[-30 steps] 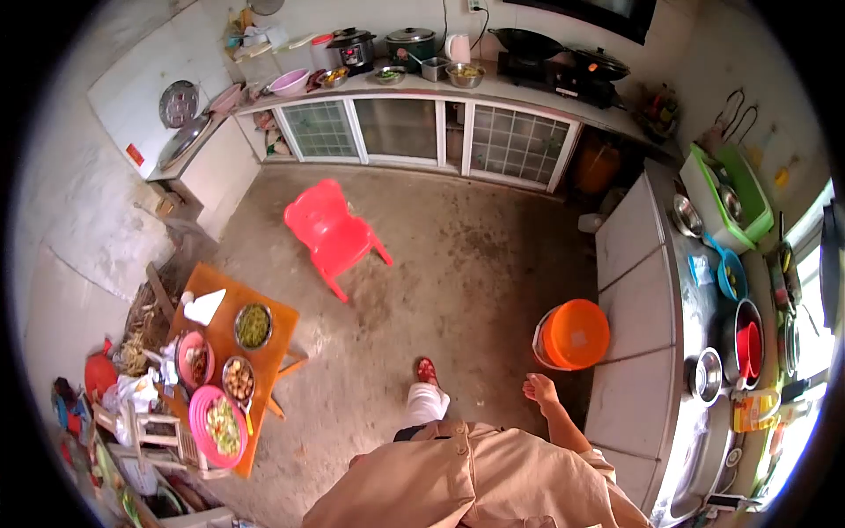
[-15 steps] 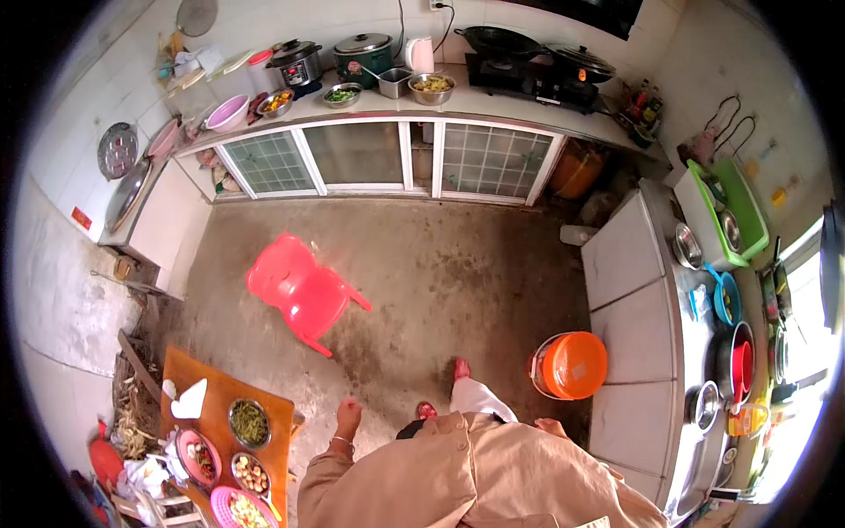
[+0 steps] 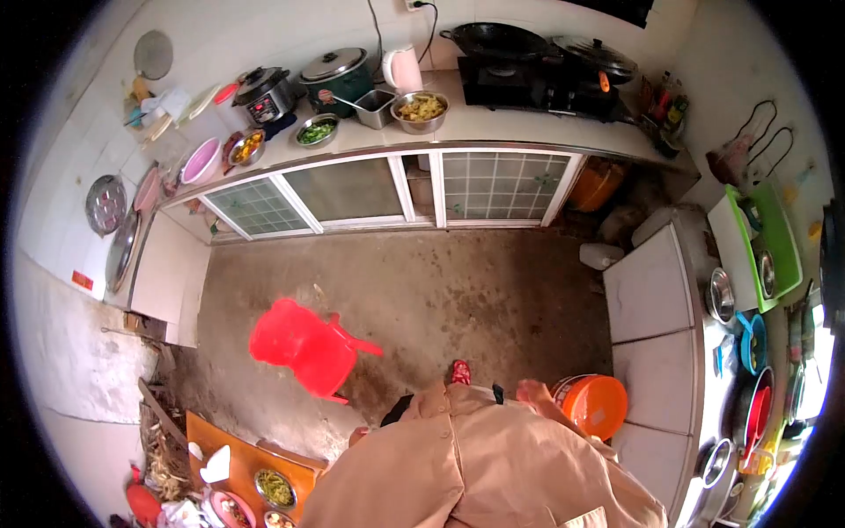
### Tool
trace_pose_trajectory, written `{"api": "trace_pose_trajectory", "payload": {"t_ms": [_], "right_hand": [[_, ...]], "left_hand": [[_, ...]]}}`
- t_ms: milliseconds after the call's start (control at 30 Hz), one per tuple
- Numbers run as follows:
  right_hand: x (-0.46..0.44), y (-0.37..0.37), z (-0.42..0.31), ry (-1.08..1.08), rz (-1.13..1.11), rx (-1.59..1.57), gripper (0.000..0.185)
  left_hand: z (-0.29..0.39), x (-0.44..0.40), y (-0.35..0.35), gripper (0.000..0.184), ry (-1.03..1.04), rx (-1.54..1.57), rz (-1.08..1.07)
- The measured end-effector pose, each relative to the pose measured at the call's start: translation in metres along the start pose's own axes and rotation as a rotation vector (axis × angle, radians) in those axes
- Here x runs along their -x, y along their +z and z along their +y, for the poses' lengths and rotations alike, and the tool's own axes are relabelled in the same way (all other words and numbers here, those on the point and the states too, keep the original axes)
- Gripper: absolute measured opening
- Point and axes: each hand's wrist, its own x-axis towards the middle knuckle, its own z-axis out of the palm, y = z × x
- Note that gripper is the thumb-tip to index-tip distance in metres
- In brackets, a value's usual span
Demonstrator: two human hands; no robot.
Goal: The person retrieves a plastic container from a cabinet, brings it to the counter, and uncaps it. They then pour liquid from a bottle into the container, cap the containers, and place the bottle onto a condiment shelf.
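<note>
My right hand (image 3: 534, 393) hangs low in front of my tan jacket, close to the orange-lidded bucket (image 3: 595, 407). It is slightly blurred, and no object shows in it. Only a small part of my left hand (image 3: 358, 435) peeks past the jacket, near the corner of the wooden table (image 3: 239, 466); its fingers are mostly hidden. A red plastic chair (image 3: 304, 343) stands on the floor ahead to the left, apart from both hands. On the table sits a metal bowl of green vegetables (image 3: 275, 488).
Along the far counter (image 3: 352, 145) are a rice cooker (image 3: 334, 79), a metal bowl of chopped food (image 3: 421, 110), a pink kettle (image 3: 403, 69) and a gas stove with a wok (image 3: 500, 40). To the right, a side counter carries a green dish rack (image 3: 779, 246) and several pans.
I have moved forward: the far counter looks nearer, and the chair and table sit lower in view. My left hand has drawn back behind the jacket; my right hand has swung forward.
</note>
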Motion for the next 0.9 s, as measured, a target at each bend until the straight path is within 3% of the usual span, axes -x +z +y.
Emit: {"api": "trace_pose_trajectory", "payload": {"t_ms": [33, 133, 333, 400, 467, 600, 633, 700, 767, 833, 900], "right_hand": [[-0.021, 0.003, -0.022, 0.007, -0.033, -0.046, 0.025], [-0.048, 0.021, -0.095, 0.018, 0.005, -0.002, 0.025], [-0.057, 0.046, -0.169, -0.006, 0.152, 0.077, 0.027], [-0.064, 0.041, -0.156, -0.020, 0.185, -0.006, 0.027], [-0.076, 0.023, -0.138, 0.117, 0.229, -0.207, 0.028], [-0.042, 0.034, -0.127, 0.071, 0.345, 0.126, 0.031], [-0.039, 0.037, -0.114, 0.072, 0.374, 0.163, 0.031], [-0.071, 0.025, -0.054, 0.268, 0.335, -0.066, 0.032], [-0.040, 0.059, -0.105, 0.201, 0.382, -0.243, 0.033], [-0.039, 0.099, -0.150, 0.202, 0.493, -0.147, 0.036], [-0.037, 0.129, -0.171, 0.207, 0.506, -0.279, 0.034]], "left_hand": [[0.018, -0.006, -0.001, 0.046, -0.135, 0.217, -0.029], [0.039, -0.049, 0.002, 0.049, -0.016, -0.198, 0.084], [0.088, -0.132, 0.026, 0.054, 0.004, -0.336, 0.041], [0.129, -0.151, 0.032, 0.054, 0.112, -0.644, -0.004], [0.193, -0.170, 0.040, 0.054, 0.259, -0.784, -0.076], [0.326, -0.234, 0.065, 0.050, 0.388, -1.212, -0.246], [0.362, -0.250, 0.079, 0.048, 0.536, -1.217, -0.238], [0.429, -0.285, 0.100, 0.046, 0.778, -1.361, -0.175], [0.486, -0.320, 0.129, 0.047, 0.899, -1.496, -0.169], [0.529, -0.363, 0.161, 0.047, 0.965, -1.538, -0.211], [0.558, -0.404, 0.187, 0.046, 1.017, -1.574, -0.236]]}}
